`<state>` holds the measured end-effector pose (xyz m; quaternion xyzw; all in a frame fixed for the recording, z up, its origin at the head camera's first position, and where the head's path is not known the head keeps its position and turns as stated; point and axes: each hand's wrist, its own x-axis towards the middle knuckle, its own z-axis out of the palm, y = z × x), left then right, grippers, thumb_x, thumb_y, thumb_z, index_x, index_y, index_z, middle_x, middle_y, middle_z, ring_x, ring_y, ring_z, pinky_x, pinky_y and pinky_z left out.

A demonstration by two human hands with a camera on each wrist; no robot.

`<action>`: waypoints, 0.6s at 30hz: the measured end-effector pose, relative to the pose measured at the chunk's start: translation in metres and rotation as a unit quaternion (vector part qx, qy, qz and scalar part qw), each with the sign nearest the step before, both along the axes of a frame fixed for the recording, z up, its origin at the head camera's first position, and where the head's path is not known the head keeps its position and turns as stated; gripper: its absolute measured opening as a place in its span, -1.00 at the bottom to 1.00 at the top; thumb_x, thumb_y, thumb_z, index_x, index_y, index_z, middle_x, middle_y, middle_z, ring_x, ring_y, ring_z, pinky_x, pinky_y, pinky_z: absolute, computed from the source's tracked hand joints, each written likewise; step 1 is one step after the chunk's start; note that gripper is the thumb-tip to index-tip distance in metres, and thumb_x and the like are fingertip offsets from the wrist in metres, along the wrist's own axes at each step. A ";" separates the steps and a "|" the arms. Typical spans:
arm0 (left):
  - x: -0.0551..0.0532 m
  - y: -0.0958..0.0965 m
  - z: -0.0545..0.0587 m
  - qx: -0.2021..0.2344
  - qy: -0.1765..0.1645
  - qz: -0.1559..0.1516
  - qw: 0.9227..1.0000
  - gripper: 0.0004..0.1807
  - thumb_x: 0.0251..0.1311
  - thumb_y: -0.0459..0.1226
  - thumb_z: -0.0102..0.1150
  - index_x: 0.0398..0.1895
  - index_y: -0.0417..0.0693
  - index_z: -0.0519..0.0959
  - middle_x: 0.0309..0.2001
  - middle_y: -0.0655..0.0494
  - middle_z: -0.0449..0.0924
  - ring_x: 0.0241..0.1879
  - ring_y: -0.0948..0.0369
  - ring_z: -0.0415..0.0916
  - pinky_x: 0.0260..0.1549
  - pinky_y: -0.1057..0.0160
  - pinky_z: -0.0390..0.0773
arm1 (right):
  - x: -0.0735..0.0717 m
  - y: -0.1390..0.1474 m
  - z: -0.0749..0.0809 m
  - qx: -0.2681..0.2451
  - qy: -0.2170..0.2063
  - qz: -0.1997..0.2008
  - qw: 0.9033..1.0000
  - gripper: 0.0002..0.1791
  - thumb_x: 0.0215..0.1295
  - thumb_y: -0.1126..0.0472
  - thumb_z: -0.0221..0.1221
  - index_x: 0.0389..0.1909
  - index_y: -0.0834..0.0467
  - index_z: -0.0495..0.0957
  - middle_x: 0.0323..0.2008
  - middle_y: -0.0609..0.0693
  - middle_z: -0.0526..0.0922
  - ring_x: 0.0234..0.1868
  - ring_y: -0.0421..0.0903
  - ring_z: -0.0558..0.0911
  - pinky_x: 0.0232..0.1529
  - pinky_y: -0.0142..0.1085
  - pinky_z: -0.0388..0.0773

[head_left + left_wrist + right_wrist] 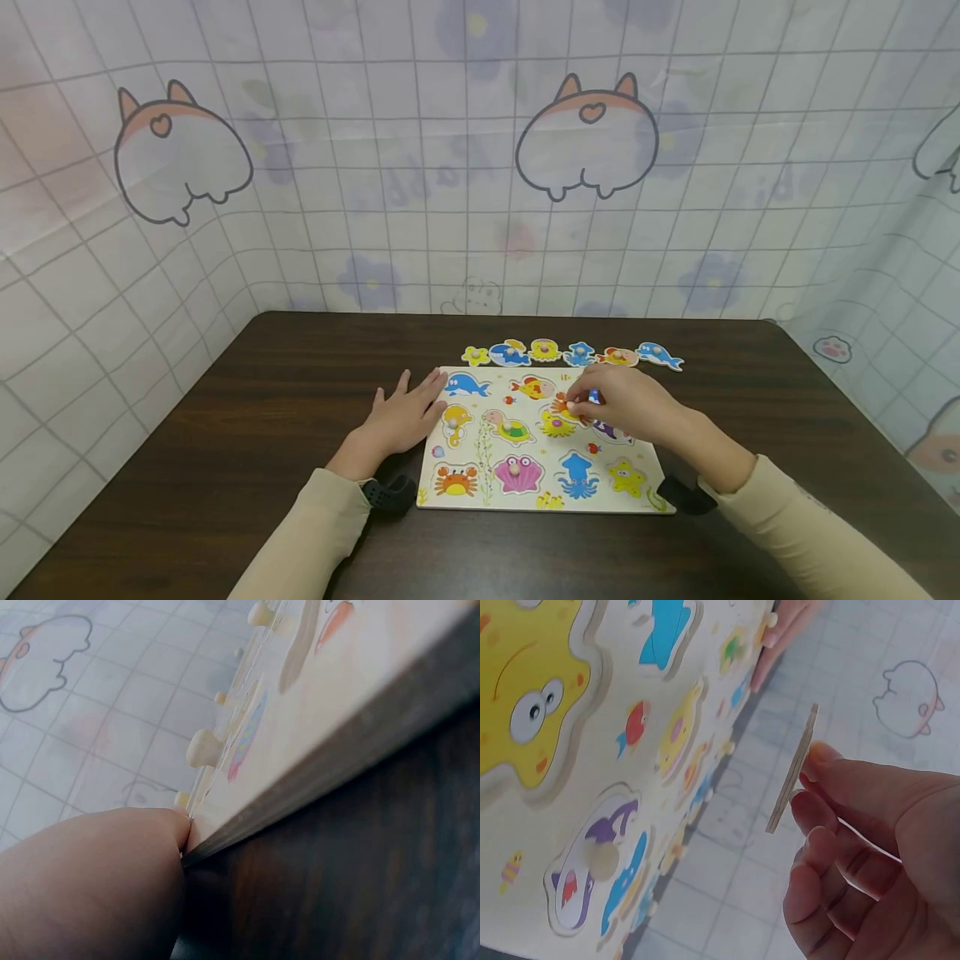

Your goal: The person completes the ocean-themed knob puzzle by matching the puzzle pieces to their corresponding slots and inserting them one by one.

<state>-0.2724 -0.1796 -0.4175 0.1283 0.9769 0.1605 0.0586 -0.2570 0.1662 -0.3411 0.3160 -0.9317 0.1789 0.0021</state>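
My right hand (630,402) pinches an orange crab puzzle piece (561,406) above the right half of the wooden puzzle board (480,502). In the right wrist view that piece shows edge-on, apart from the board, between thumb and fingertips. My left hand (401,417) rests at the board's left edge, its fingers spread and touching the upper corner. Knobbed seahorse (453,427), turtle (512,429), shell (519,475) and purple fish (574,892) pieces sit in the board. The printed crab spot (455,481) lies at its lower left.
Behind the board, loose pieces stand in a row: a yellow star (476,357), a blue whale (506,356), a yellow octopus (545,351), a blue squid (579,356), a fish (617,357) and another blue whale (659,356). A dark table (262,450) lies beneath; patterned cloth surrounds it.
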 end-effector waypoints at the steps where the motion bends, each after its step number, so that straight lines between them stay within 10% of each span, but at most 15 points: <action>1: 0.000 0.000 0.000 0.000 0.001 -0.001 1.000 -0.30 0.58 0.04 -0.14 0.67 0.11 0.03 0.64 0.07 -0.07 0.59 -0.24 -0.29 0.36 -0.50 -0.26 | 0.000 -0.002 0.000 -0.001 0.000 0.002 1.000 -0.93 0.35 0.15 0.36 -0.20 0.03 0.77 -0.37 -0.25 0.56 -0.40 -0.26 0.47 -0.39 -0.32 0.48; 18: -0.001 0.000 -0.001 -0.003 0.007 -0.003 1.000 -0.30 0.58 0.04 -0.14 0.67 0.09 0.04 0.64 0.05 -0.07 0.59 -0.26 -0.27 0.35 -0.52 -0.25 | 0.011 -0.030 -0.007 -0.007 0.002 0.043 0.999 -0.94 0.31 0.17 0.40 -0.23 0.01 0.79 -0.29 -0.24 0.63 -0.34 -0.27 0.51 -0.32 -0.36 0.52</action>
